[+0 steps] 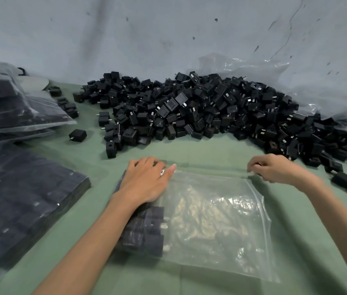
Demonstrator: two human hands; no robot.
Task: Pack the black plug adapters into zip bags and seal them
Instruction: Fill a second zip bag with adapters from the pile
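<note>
— Nearest us on the green worktop point(200, 150), what's lying there?
— 1 clear zip bag point(217, 220), flat, with black plug adapters point(145, 231) stacked in its left side.
— And the hands?
— The left hand point(145, 182) rests palm down on the bag's top-left corner, fingers relaxed, thumb along the rim. The right hand point(274, 169) pinches the top-right corner with curled fingers point(255, 165).
— Farther back?
— Some packed bags point(19, 199) at the left, then a big pile point(200, 111) of loose adapters.
</note>
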